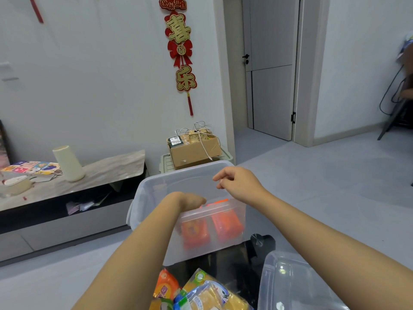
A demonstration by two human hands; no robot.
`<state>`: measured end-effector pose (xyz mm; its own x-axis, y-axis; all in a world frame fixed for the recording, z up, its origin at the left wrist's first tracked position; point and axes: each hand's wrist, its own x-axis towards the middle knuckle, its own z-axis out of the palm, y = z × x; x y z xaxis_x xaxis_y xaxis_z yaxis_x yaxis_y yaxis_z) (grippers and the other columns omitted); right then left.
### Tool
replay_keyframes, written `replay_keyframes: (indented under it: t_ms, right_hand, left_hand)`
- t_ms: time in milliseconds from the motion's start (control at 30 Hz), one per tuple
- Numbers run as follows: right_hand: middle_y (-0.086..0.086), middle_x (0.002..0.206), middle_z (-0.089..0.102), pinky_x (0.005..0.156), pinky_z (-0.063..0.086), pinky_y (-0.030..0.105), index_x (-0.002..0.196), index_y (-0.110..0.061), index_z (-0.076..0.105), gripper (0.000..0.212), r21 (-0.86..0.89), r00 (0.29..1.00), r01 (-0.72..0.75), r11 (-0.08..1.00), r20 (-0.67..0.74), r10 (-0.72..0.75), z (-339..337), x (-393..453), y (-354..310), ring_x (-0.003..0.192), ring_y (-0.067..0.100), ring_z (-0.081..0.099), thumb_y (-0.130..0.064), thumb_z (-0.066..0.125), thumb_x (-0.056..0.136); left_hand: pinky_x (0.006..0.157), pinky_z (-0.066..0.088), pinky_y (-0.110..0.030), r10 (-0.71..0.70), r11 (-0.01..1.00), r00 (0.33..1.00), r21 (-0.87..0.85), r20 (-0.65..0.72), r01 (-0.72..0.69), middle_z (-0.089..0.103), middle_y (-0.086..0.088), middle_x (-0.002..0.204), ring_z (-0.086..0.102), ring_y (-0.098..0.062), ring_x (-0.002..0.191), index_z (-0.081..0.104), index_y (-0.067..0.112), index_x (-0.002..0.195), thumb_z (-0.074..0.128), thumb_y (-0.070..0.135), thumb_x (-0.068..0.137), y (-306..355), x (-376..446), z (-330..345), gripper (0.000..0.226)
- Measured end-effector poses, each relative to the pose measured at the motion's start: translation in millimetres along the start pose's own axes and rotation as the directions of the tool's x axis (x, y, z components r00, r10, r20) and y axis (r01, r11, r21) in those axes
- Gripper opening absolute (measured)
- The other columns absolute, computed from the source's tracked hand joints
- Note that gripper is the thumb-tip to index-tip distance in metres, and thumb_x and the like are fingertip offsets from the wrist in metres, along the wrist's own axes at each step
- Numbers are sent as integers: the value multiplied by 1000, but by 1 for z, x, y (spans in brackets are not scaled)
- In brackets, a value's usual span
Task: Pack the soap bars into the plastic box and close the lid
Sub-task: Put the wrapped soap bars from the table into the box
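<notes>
Left hand (pixel 190 201) dips unseen into the plastic box (pixel 156 186); soap bars (pixel 211 227) stand upright inside.

Head view, forward-down (close over table).

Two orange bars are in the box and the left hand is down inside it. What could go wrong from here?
1. More soap packs lie by the near edge; closing now would leave them out.
2. The lid lies at the near right, partly out of frame; a blind reach for it may fumble.
3. The left hand dips into the plastic box, hiding that side, so a bar could land crooked on the orange bars.
</notes>
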<state>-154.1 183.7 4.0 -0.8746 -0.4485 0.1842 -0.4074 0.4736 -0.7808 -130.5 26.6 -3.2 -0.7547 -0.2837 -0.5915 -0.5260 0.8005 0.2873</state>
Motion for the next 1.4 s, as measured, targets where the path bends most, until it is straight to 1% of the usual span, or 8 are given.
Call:
replay_keyframes:
  t_ms: [200, 367, 567, 667, 800, 1000, 1200, 1400]
  right_hand:
    - [-6, 86, 67, 90, 54, 39, 103, -22, 68, 31, -6, 1000, -7, 1000, -7, 7, 1, 0, 0, 97, 17, 67, -10, 43, 92]
    - [-4, 89, 69, 91, 54, 36, 105, -21, 68, 29, -11, 1000, 1, 1000, -16, -1, 2, 0, 1, 98, 16, 66, -10, 44, 92]
    - [1, 92, 72, 86, 55, 36, 102, -21, 69, 29, -61, 999, 12, 998, -29, -14, 3, -1, -1, 94, 19, 66, -11, 46, 88]
    - [6, 101, 73, 84, 51, 30, 106, -17, 69, 29, -25, 998, 30, 999, -62, -31, -2, -8, -6, 97, 22, 66, -8, 47, 90]
    - [5, 112, 69, 90, 42, 20, 111, -11, 68, 31, -22, 975, 147, 989, -164, -149, 0, -40, -16, 101, 13, 59, -2, 48, 89]
    - [-7, 97, 63, 73, 39, 4, 103, -14, 70, 24, 14, 979, 163, 986, -127, -160, 29, -121, -15, 90, 5, 55, -6, 54, 87]
    - [2, 111, 63, 87, 48, 30, 119, -14, 61, 44, -223, 967, -126, 967, 188, 169, 56, -182, 0, 98, 17, 60, -40, 59, 84]
    - [9, 124, 56, 77, 42, 27, 128, -17, 52, 60, -375, 914, -162, 913, 292, 282, 63, -211, -6, 108, 25, 59, -50, 62, 79]
  left_hand:
    - [119, 23, -45, 82, 922, 996, -382, 28, -65, 23, -9, 159, 24, -30, 146, 17, 20, 153, 26, 49, 99, -5, 3, -1, 61]
    - [122, 11, -45, 160, 889, 987, -437, 11, -139, 12, 2, 162, 15, -30, 149, 0, 28, 153, 14, 62, 94, -3, 3, -1, 70]
    - [110, 32, -45, 91, 921, 979, -359, -184, -153, 34, -14, 154, 41, -35, 136, 27, 14, 151, 10, 61, 95, 2, -13, 1, 75]
    - [91, 47, -40, 170, 897, 884, -304, -436, -322, 57, -18, 131, 62, -32, 112, 55, 8, 126, 20, 53, 98, 0, -29, 1, 64]
    - [91, 51, -43, 305, 806, 687, -206, -659, -555, 67, -11, 94, 66, -33, 98, 67, 12, 101, 35, 36, 99, -13, -71, 11, 40]
    - [82, 46, -24, 331, 834, 625, -91, -707, -545, 71, -2, 104, 63, -17, 97, 72, 12, 108, 44, 14, 93, -41, -132, 65, 31]
    - [89, 50, -32, 282, 917, 762, -70, -583, -393, 73, -4, 102, 66, -24, 93, 70, 16, 105, 45, 15, 87, -67, -160, 113, 31]
    - [110, 25, -41, 137, 990, 828, 44, -544, -135, 43, -8, 138, 37, -28, 132, 52, 25, 132, 44, 22, 88, -87, -185, 147, 44]
